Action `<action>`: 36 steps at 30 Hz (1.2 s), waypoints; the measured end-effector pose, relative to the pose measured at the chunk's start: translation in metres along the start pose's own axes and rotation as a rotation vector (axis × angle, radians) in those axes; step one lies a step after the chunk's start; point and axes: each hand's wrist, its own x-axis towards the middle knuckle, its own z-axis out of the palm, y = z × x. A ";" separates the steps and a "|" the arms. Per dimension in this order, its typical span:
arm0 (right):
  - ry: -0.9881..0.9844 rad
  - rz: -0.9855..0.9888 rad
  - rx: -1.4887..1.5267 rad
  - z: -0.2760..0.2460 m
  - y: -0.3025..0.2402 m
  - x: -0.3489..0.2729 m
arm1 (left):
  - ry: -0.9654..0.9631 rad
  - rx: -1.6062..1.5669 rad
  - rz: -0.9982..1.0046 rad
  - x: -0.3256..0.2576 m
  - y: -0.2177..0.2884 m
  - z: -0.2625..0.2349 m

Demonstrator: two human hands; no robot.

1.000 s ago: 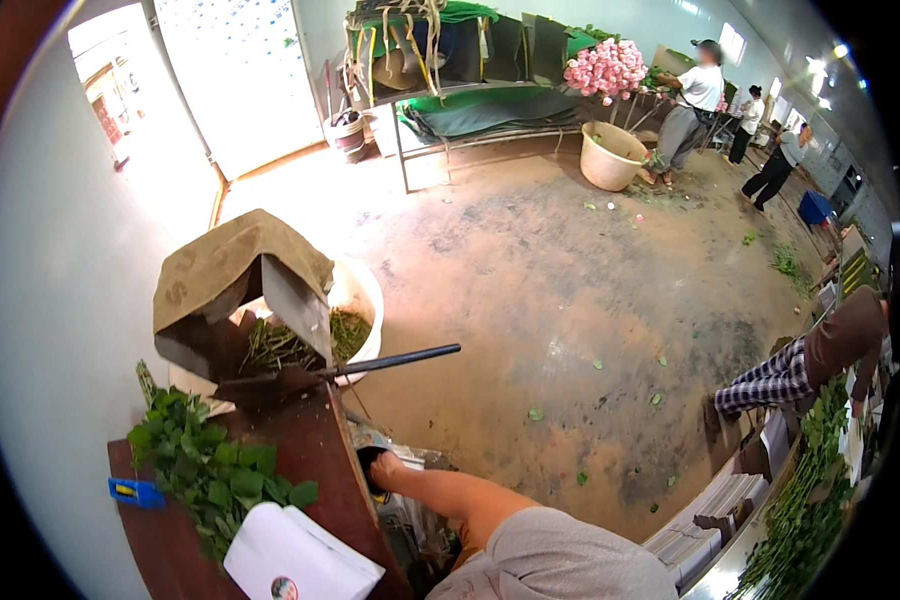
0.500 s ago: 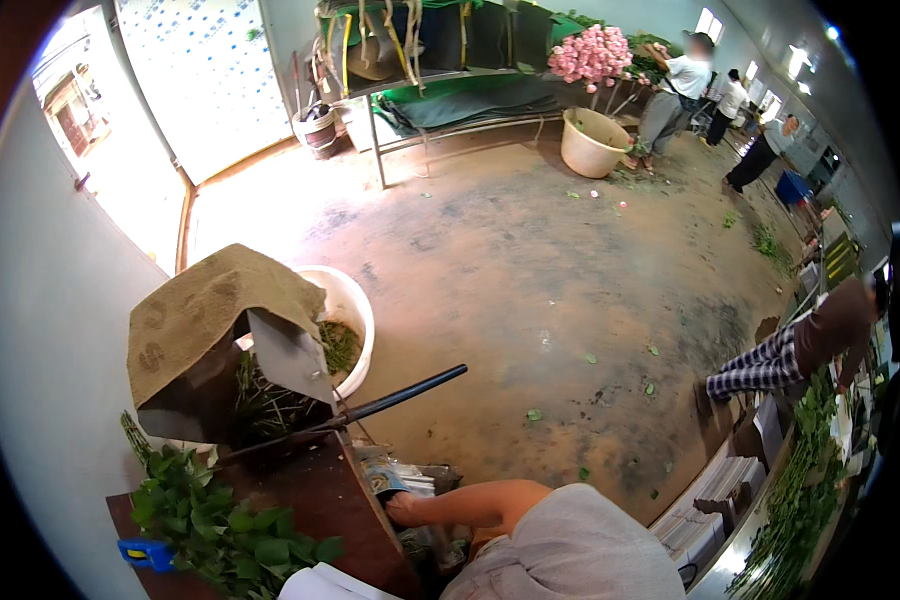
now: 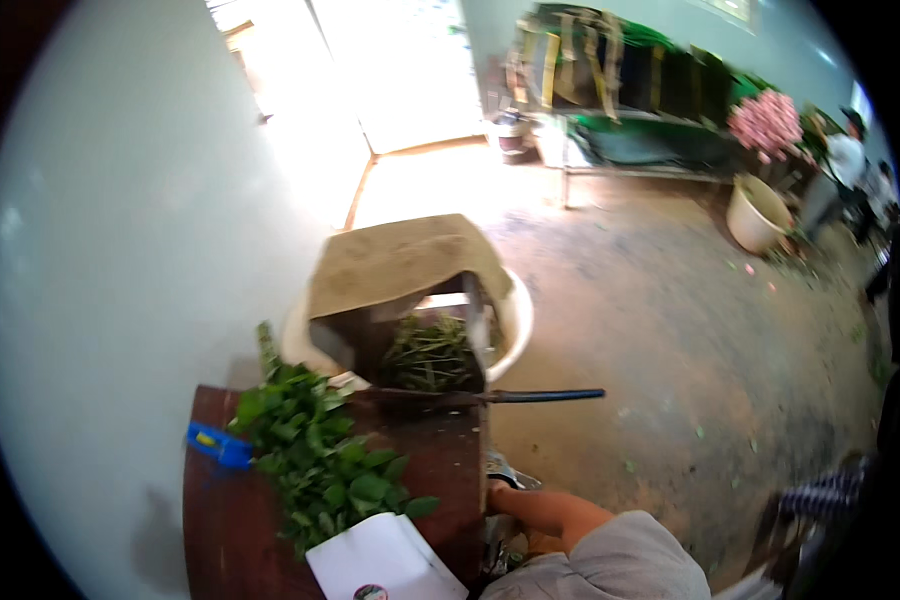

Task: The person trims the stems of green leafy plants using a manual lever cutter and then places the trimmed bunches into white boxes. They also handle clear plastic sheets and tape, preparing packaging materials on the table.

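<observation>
Neither my left hand nor my right hand shows in the picture. A bundle of leafy green stems [image 3: 320, 450] lies across the dark red-brown bench [image 3: 232, 550], its stem ends toward the wall. White wrapping [image 3: 385, 560] with a small round label covers the bundle's near end. Beside the leaves rests a blue tool with a yellow part [image 3: 220, 445], its kind unclear. Along the bench's far edge runs a long cutting lever with a dark handle [image 3: 550, 396]. My bent leg [image 3: 560, 515] and grey clothing show to the right of the bench.
Past the lever, a box draped with brown sacking [image 3: 400, 250] holds cut stems [image 3: 432, 352], within a pale tub [image 3: 518, 325]. A wall stands at left. Farther off are a rack [image 3: 650, 165], a cream bucket [image 3: 757, 215], pink flowers [image 3: 767, 122] and people [image 3: 842, 165].
The view has swung left, so the bench, leafy bundle and covered box sit farther right in the picture. More of the white wrapping shows. The co-worker at right has mostly left the view.
</observation>
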 end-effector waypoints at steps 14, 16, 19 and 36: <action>0.600 0.345 0.106 0.044 -0.017 -0.025 | -0.060 -0.141 0.011 -0.093 -0.049 -0.104; 0.663 0.300 0.102 0.049 -0.017 -0.037 | -0.085 -0.200 0.083 -0.092 -0.049 -0.100; 0.854 0.299 0.285 0.055 -0.019 -0.053 | -0.111 -0.261 0.245 -0.089 -0.047 -0.090; 1.418 -0.145 1.761 0.085 -0.023 -0.202 | 0.203 0.505 0.532 -0.142 -0.061 -0.052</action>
